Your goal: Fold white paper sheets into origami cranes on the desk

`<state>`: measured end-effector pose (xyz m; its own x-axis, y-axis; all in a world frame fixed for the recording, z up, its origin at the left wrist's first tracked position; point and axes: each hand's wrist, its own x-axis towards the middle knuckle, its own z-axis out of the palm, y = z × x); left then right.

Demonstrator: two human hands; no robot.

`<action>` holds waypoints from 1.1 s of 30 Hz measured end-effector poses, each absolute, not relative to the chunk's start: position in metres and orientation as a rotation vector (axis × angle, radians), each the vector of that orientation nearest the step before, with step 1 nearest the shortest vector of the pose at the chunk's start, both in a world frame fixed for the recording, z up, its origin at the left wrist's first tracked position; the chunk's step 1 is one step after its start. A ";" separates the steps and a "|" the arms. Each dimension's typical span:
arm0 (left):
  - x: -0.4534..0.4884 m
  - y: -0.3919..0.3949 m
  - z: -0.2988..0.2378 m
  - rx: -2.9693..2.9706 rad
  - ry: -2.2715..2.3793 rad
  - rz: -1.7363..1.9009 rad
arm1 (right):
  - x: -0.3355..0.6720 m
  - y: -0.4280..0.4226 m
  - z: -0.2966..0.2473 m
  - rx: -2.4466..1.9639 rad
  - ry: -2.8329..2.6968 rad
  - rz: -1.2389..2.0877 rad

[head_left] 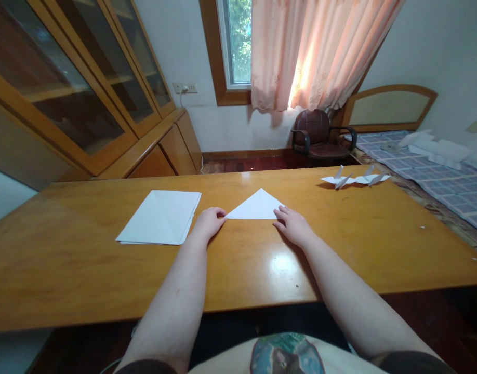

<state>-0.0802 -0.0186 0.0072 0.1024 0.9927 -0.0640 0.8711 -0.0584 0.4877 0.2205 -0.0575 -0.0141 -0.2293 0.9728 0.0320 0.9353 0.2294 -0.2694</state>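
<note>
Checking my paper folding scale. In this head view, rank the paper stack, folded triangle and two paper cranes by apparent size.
1. White paper stack
2. Folded white triangle
3. Left paper crane and right paper crane: they look alike; their distance makes this rank unsure.

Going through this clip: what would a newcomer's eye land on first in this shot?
The left hand and right hand draw the eye at centre, either side of a folded white paper triangle on the wooden table. A stack of white paper lies left of them, and folded paper cranes sit towards the table's far right.
</note>
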 end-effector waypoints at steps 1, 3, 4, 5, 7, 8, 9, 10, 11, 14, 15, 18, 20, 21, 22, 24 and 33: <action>-0.079 -0.019 0.007 1.975 1.798 0.422 | 0.221 -0.058 -0.013 -1.825 -2.292 0.287; -0.076 -0.020 0.007 1.948 1.750 0.463 | 0.223 -0.058 -0.012 -1.849 -2.262 0.284; -0.075 -0.021 0.006 1.935 1.722 0.492 | 0.223 -0.058 -0.011 -1.863 -2.246 0.278; -0.074 -0.021 0.005 1.925 1.691 0.525 | 0.223 -0.058 -0.011 -1.875 -2.233 0.271; -0.072 -0.021 0.003 1.904 1.638 0.591 | 0.223 -0.058 -0.010 -1.886 -2.221 0.260; -0.072 -0.021 0.003 1.894 1.621 0.617 | 0.223 -0.058 -0.010 -1.885 -2.221 0.258; -0.072 -0.021 0.002 1.886 1.610 0.636 | 0.223 -0.058 -0.010 -1.882 -2.222 0.257; -0.072 -0.020 0.002 1.880 1.606 0.647 | 0.223 -0.058 -0.010 -1.879 -2.223 0.257; -0.072 -0.020 0.002 1.877 1.606 0.655 | 0.223 -0.058 -0.010 -1.877 -2.224 0.258; -0.072 -0.020 0.004 1.874 1.618 0.653 | 0.224 -0.058 -0.010 -1.869 -2.223 0.265; -0.071 -0.020 0.005 1.872 1.623 0.644 | 0.224 -0.058 -0.011 -1.868 -2.221 0.268; -0.071 -0.021 0.006 1.857 1.634 0.614 | 0.225 -0.058 -0.012 -1.870 -2.214 0.275; -0.072 -0.021 0.007 1.853 1.636 0.615 | 0.225 -0.058 -0.013 -1.875 -2.211 0.276; -0.072 -0.021 0.007 1.851 1.637 0.622 | 0.225 -0.058 -0.013 -1.878 -2.209 0.274; -0.072 -0.021 0.007 1.849 1.637 0.630 | 0.224 -0.058 -0.012 -1.883 -2.206 0.272; -0.072 -0.022 0.007 1.842 1.647 0.636 | 0.223 -0.058 -0.010 -1.898 -2.196 0.261; -0.068 -0.024 0.012 1.799 1.733 0.656 | 0.221 -0.060 -0.009 -1.918 -2.185 0.231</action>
